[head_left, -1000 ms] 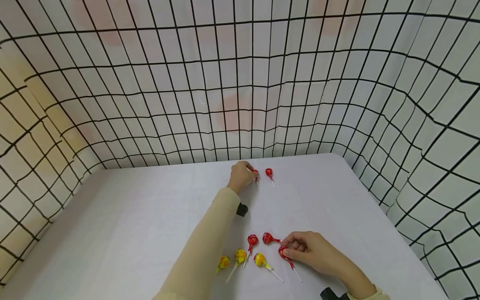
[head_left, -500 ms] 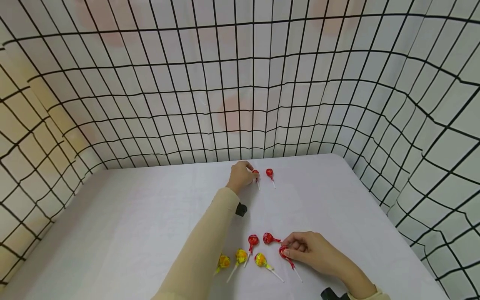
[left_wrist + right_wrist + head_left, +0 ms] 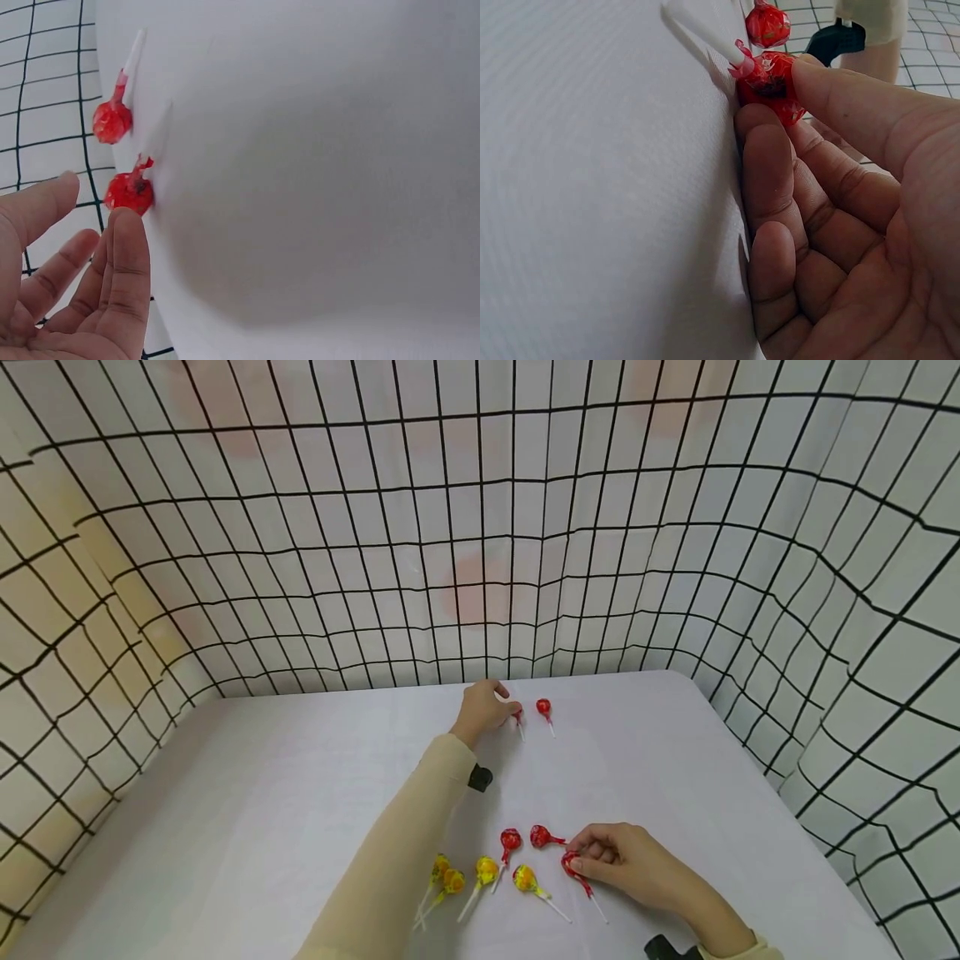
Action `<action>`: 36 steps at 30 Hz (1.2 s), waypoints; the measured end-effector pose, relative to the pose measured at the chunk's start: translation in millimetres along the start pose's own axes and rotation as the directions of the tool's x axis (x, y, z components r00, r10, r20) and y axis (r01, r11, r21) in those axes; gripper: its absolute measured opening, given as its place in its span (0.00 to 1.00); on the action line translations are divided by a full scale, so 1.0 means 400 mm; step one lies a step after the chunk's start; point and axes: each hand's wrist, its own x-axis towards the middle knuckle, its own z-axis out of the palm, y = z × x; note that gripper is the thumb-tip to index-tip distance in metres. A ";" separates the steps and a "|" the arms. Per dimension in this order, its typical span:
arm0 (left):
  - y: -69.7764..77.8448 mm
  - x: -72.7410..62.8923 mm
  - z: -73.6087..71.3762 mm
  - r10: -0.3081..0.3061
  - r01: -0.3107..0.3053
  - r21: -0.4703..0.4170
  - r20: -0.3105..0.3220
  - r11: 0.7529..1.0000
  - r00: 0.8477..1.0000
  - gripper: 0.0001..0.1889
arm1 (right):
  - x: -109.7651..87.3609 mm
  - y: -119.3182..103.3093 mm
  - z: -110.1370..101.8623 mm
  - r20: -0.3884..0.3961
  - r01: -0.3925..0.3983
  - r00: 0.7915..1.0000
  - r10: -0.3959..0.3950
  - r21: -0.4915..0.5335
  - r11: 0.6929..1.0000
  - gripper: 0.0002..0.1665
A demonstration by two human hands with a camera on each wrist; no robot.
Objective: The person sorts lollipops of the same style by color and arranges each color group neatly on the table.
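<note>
Black grid (image 3: 513, 480) behind white table (image 3: 300, 777) | left fingers (image 3: 129, 262) parted by red lollipop (image 3: 129, 193) | right fingers (image 3: 847, 101) pinch another lollipop (image 3: 771, 73)

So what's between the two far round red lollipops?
The head view shows only bare white tabletop between the left red lollipop and the right red lollipop.

No lettering can be read in any view
On the pinched red lollipop (image 3: 772, 71), dark and pale marks show, too blurred to make out; the second red lollipop (image 3: 767, 27) behind it bears faint greenish marks, equally illegible; on the yellow lollipops (image 3: 487, 870), seen from the head view, any print is too small to read.
</note>
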 end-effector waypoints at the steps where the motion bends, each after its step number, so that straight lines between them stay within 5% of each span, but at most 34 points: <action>1: 0.001 -0.002 -0.003 0.003 -0.003 -0.004 0.000 1.000 1.000 0.15 | 0.000 0.000 0.000 0.000 0.001 1.000 -0.001 -0.001 1.000 0.13; 21: -0.016 -0.078 -0.049 0.053 -0.045 -0.071 0.108 0.996 0.993 0.15 | 0.001 -0.001 0.001 0.016 -0.018 1.000 0.017 0.003 1.000 0.13; 36: -0.040 -0.176 -0.058 0.150 -0.138 -0.070 0.212 0.988 0.966 0.11 | 0.004 -0.004 0.001 0.018 -0.024 1.000 0.025 -0.009 1.000 0.15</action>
